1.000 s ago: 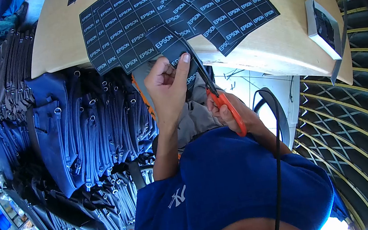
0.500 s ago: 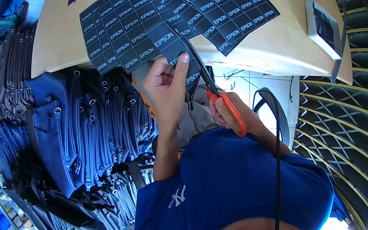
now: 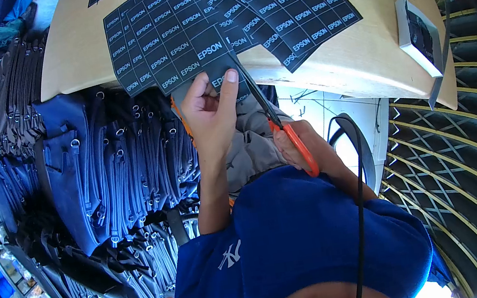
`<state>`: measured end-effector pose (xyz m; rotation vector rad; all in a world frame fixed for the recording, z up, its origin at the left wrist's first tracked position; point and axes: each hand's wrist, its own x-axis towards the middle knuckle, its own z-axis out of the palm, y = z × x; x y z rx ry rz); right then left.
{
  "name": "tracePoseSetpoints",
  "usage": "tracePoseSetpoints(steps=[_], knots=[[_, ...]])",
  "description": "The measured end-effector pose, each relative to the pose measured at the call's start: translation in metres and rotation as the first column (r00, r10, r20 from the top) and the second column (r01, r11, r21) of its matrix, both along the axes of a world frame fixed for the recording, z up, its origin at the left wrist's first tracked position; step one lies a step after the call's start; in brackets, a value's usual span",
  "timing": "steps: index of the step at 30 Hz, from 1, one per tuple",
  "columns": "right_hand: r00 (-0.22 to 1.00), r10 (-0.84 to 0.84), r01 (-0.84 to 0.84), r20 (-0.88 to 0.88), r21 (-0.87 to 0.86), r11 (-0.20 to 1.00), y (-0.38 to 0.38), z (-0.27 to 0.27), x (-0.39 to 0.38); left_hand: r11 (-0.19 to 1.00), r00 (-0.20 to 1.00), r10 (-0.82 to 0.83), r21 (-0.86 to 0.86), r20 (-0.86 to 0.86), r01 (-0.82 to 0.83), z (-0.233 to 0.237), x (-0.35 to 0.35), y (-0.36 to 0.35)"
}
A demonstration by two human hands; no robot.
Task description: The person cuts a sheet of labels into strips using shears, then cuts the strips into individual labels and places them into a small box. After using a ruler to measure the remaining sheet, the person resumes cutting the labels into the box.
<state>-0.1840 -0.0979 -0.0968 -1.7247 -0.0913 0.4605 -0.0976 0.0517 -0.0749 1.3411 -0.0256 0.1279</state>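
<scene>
My left hand (image 3: 211, 107) pinches a dark strip of EPSON labels (image 3: 211, 52) between thumb and fingers, just off the near edge of the table. In my right hand (image 3: 296, 144) is a pair of scissors (image 3: 292, 140) with orange handles, its dark blades pointing up and left along the strip's right edge. Behind the strip, overlapping sheets of EPSON labels (image 3: 164, 31) cover the table's near left part. More label sheets (image 3: 305, 14) lie fanned to the right.
The pale wooden table (image 3: 377, 50) has a white box (image 3: 418, 38) with dark contents at its right side. Stacks of blue bags (image 3: 80, 171) with metal rings hang at left. A folding metal gate (image 3: 444, 181) stands on the right.
The label strip has turned more upright and shifted slightly left with my left hand. The scissors' blades have swung closer to the strip's right edge.
</scene>
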Motion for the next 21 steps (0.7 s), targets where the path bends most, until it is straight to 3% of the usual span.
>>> tracePoseSetpoints(steps=[8,10,13,21], knots=[[0.996,0.005,-0.008,0.087,0.031,0.999,0.003,0.003,0.000,0.999,1.000,0.002,0.054,-0.003,-0.002,-0.005,-0.001,0.002],[0.995,0.056,-0.070,0.080,0.191,0.979,0.000,-0.007,-0.002,0.998,1.000,0.003,0.060,0.015,-0.004,-0.006,0.000,0.001],[0.993,0.079,-0.091,0.082,0.153,0.984,-0.002,-0.005,-0.001,0.998,0.999,0.006,0.058,0.040,-0.008,-0.005,-0.001,-0.002],[1.000,-0.006,0.005,0.006,0.222,0.975,0.004,-0.002,-0.001,0.999,0.999,-0.045,0.012,0.006,0.045,-0.006,-0.006,-0.007]])
